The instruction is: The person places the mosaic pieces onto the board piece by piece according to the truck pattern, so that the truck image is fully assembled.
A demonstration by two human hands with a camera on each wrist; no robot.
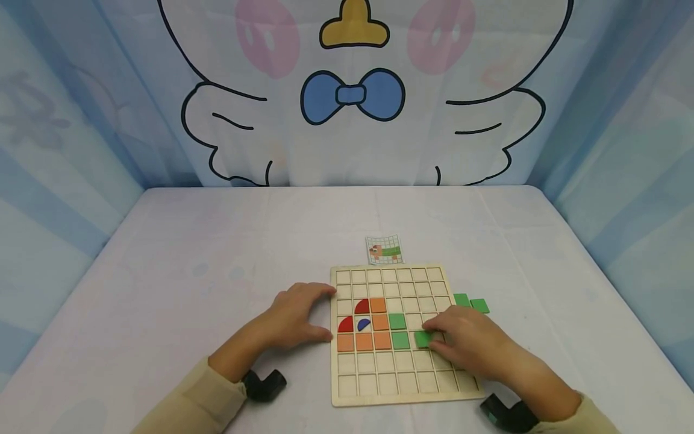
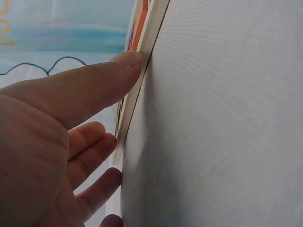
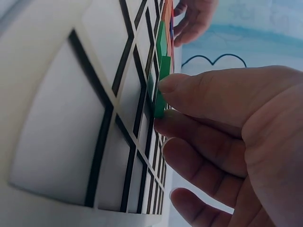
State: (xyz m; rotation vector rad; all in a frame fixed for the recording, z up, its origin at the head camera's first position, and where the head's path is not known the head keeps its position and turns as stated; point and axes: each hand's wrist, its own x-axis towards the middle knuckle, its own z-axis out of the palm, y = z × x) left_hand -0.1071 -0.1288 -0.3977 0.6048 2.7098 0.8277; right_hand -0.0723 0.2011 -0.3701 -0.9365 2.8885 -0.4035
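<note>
A wooden grid board lies on the table. Its left edge is touched by the thumb and fingertips of my left hand, spread apart; the left wrist view shows the thumb on the board's side. Between thumb and index finger, my right hand pinches a green square tile, seen tilted over the grid in the right wrist view. Left of it, two green squares fill cells, beside several orange squares, two red quarter-circles and a blue half-circle.
Behind the board lies a small picture card with a gridded coloured figure. Loose green tiles lie by the board's right edge, partly hidden by the right hand. Patterned curtains enclose the white-covered table.
</note>
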